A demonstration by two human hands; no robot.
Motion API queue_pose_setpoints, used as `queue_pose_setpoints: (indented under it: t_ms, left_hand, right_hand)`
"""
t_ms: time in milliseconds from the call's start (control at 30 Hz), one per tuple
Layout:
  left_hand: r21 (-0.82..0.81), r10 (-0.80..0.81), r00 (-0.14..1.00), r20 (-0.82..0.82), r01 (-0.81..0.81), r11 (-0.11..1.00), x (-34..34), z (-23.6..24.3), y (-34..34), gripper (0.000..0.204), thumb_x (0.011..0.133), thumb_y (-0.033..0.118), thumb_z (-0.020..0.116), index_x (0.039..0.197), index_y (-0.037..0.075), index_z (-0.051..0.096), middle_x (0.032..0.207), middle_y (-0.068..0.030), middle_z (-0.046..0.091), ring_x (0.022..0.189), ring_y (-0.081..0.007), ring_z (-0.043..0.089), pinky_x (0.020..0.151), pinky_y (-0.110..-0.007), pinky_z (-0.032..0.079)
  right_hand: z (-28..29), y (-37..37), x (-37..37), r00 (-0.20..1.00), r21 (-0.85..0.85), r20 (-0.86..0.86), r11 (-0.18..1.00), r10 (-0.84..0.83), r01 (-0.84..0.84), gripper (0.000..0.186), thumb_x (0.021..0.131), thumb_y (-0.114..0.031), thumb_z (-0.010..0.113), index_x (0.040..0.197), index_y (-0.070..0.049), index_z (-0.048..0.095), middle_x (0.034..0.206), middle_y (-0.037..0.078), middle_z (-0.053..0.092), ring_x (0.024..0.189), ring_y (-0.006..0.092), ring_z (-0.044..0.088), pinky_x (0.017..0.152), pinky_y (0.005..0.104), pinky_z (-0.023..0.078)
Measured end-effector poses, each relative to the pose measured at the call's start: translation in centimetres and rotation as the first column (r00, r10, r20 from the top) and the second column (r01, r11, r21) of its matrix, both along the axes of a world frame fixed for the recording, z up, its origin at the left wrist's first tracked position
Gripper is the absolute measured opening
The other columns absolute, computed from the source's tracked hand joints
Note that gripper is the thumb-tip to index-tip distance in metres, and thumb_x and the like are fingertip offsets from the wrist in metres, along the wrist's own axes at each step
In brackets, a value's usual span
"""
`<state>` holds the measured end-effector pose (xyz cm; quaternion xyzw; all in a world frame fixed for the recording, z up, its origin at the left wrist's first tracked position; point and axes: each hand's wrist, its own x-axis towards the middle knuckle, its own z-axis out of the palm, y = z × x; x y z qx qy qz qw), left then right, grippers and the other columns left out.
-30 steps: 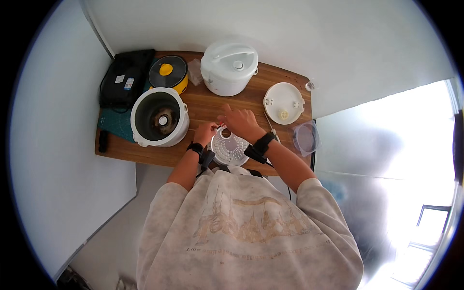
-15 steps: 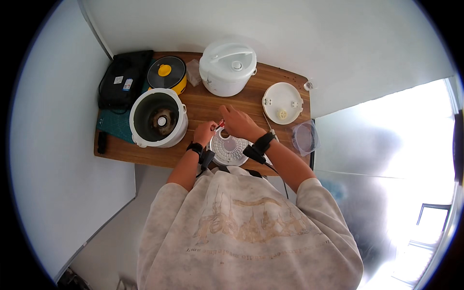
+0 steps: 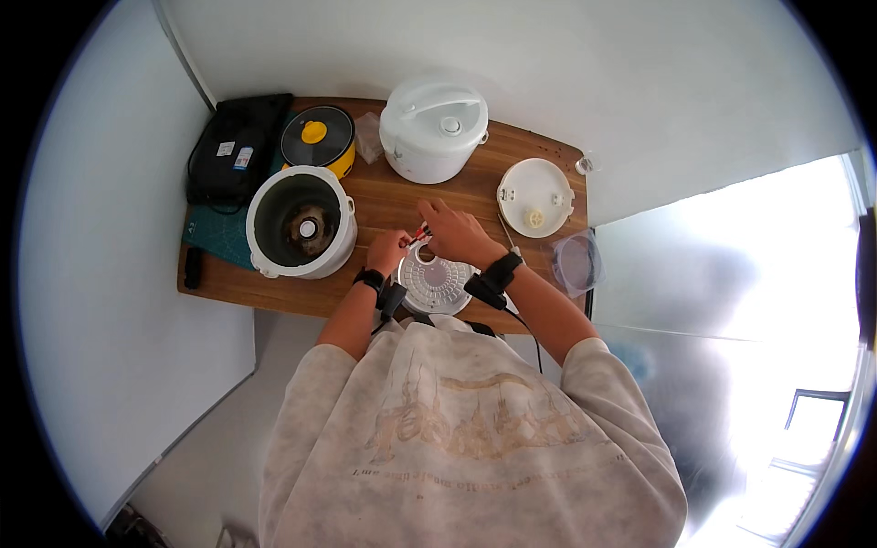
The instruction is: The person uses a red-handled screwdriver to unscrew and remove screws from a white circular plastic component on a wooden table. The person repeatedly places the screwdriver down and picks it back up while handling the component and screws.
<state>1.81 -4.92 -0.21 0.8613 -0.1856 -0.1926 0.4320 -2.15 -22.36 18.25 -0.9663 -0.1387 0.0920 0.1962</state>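
Observation:
My right hand (image 3: 455, 233) is closed around a slim red-and-black screwdriver (image 3: 420, 234), which slants down toward my left hand. My left hand (image 3: 389, 250) is closed in a pinch at the tool's lower end; whatever is between those fingertips is too small to make out. Just below both hands lies a round silver metal plate (image 3: 438, 287) with rings of raised marks and a round hole near its far edge. My right wrist and its strap cover part of its right side. To the left stands an open white rice cooker body (image 3: 345, 245) with a stained inside.
A white lidded rice cooker (image 3: 427, 155) stands at the back of the wooden table (image 3: 384, 203). A round white cover (image 3: 539, 178) and a clear plastic container (image 3: 577, 263) lie at right. A yellow pot (image 3: 343, 164) and a black case (image 3: 239, 137) occupy the back left.
My right hand has shifted very slightly to the right, and more of the screwdriver shows between the hands. My left hand stays in place.

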Motion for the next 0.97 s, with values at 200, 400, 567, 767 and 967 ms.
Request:
queue_pose_setpoints:
  t_ms: [200,400,567,767,967]
  left_hand:
    - [0.030,-0.010,1.000,-0.019,0.011,0.999,0.1,0.5,-0.4,0.023,0.073,0.007,0.076,0.095,0.007,0.070,0.089,-0.0089,0.071,0.084,-0.0256,0.068,0.075,-0.037,0.053]
    - [0.063,-0.018,1.000,0.015,0.017,0.998,0.4,0.2,-0.3,0.022,0.072,0.008,0.076,0.093,0.007,0.070,0.089,-0.0085,0.071,0.085,-0.0264,0.068,0.075,-0.038,0.053]
    - [0.010,0.016,1.000,-0.018,-0.016,1.000,0.3,-0.4,-0.1,0.023,0.071,0.008,0.077,0.092,0.006,0.069,0.088,-0.0092,0.071,0.084,-0.0261,0.068,0.075,-0.038,0.053]
    - [0.040,0.007,0.999,-0.046,-0.005,0.999,0.4,0.5,-0.4,0.022,0.072,0.008,0.077,0.092,0.004,0.069,0.088,-0.0091,0.071,0.084,-0.0247,0.068,0.075,-0.036,0.053]
    - [0.044,-0.005,0.998,-0.057,0.007,0.999,0.4,0.2,-0.2,0.020,0.074,0.009,0.076,0.092,0.006,0.069,0.087,-0.0089,0.071,0.084,-0.0251,0.068,0.075,-0.038,0.053]
  right_hand:
    - [-1.8,-0.5,-0.4,0.987,0.056,-0.031,0.985,-0.159,0.161,0.044,0.085,-0.021,0.065,0.122,-0.007,0.046,0.112,0.021,0.057,0.097,0.0443,0.061,0.079,0.0523,0.051]
    - [-1.6,-0.3,-0.5,0.977,0.238,0.205,0.965,0.059,-0.108,0.037,0.089,-0.021,0.062,0.119,-0.006,0.046,0.109,0.024,0.058,0.098,0.0447,0.061,0.076,0.0515,0.052]
    - [0.4,0.8,0.0,0.974,0.021,-0.160,0.986,-0.158,0.163,0.039,0.089,-0.023,0.063,0.120,-0.008,0.044,0.104,0.024,0.062,0.090,0.0452,0.063,0.076,0.0537,0.051]
    - [-1.2,0.1,-0.6,0.991,0.112,0.111,0.992,-0.077,0.065,0.043,0.091,-0.030,0.062,0.122,-0.007,0.042,0.090,0.022,0.067,0.084,0.0448,0.065,0.073,0.0540,0.051]
    - [-2.1,0.1,0.3,0.973,-0.042,-0.109,0.979,-0.203,0.200,0.061,0.085,-0.042,0.068,0.131,-0.012,0.041,0.117,0.025,0.061,0.092,0.0422,0.066,0.077,0.0510,0.053]
